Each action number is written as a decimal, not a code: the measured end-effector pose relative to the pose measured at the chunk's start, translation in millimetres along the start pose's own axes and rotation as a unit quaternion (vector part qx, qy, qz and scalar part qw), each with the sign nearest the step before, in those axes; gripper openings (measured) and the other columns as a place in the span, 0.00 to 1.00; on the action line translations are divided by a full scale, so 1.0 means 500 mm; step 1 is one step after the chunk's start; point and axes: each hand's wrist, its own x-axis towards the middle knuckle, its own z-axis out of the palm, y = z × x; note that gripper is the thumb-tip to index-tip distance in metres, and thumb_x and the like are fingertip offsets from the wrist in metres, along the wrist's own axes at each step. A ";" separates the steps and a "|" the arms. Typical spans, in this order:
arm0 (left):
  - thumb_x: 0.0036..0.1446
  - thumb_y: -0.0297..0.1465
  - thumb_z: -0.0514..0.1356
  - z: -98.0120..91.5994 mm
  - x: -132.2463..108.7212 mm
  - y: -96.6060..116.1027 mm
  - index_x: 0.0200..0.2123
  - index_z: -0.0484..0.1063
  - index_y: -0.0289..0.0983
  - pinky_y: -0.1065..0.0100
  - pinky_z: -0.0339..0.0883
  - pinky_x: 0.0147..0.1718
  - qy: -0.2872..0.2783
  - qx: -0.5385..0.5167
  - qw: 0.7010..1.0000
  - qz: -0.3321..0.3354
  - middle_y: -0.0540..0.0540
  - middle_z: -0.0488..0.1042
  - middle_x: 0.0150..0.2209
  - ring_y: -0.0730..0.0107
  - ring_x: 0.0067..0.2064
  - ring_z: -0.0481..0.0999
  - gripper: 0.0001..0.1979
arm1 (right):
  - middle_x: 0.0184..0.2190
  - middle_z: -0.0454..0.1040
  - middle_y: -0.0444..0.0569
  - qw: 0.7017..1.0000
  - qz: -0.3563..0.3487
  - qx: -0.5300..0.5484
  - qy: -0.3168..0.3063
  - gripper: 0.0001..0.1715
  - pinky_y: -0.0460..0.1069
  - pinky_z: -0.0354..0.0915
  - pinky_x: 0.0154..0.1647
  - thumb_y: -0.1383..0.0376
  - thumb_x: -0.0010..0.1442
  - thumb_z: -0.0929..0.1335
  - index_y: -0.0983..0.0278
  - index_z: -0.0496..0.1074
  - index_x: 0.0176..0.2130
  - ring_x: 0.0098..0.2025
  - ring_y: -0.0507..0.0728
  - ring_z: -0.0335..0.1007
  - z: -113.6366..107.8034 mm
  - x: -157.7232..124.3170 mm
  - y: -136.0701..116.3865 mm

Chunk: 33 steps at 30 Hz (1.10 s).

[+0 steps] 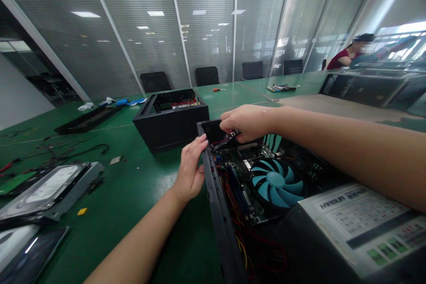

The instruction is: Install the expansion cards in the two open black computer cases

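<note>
- Two bare hands work at the open black metal computer case (215, 195); the left hand (190, 171) rests its fingers on the rim, though how firmly they grip I cannot tell.
- Right hand (248, 120) fingers close on a small dark, metal-edged piece (229, 138) at the case's far end.
- Best keep the rim braced, avoid twisting the piece, and stay clear of the round teal-bladed fan (276, 180).

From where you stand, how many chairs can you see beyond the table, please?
4 clear ones: a chair behind the black case, a second beyond the orange screwdriver, a third to its right, a fourth beyond the circuit board. Another may be partly hidden.
</note>
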 end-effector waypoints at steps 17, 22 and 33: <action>0.66 0.41 0.45 0.003 0.000 -0.004 0.67 0.53 0.43 0.50 0.57 0.62 0.007 -0.001 1.000 0.003 0.39 0.57 0.67 0.56 0.66 0.59 0.28 | 0.36 0.77 0.49 0.995 0.082 -0.027 -0.050 0.13 0.48 0.58 0.34 0.62 0.54 0.67 0.61 0.78 0.39 0.36 0.55 0.70 0.042 0.011 0.052; 0.65 0.40 0.47 0.001 0.000 -0.004 0.67 0.53 0.43 0.51 0.57 0.63 0.006 0.002 1.000 0.006 0.40 0.57 0.67 0.56 0.67 0.59 0.28 | 0.36 0.78 0.51 0.988 0.126 -0.049 -0.075 0.14 0.50 0.60 0.31 0.63 0.52 0.68 0.59 0.79 0.39 0.36 0.59 0.73 0.068 0.023 0.055; 0.63 0.39 0.52 0.019 -0.006 -0.069 0.64 0.57 0.49 0.49 0.60 0.62 0.026 -0.006 1.000 0.007 0.42 0.61 0.66 0.55 0.65 0.64 0.26 | 0.42 0.77 0.63 0.971 0.186 -0.084 -0.127 0.21 0.54 0.71 0.43 0.67 0.53 0.70 0.67 0.76 0.48 0.45 0.64 0.76 0.100 0.048 0.042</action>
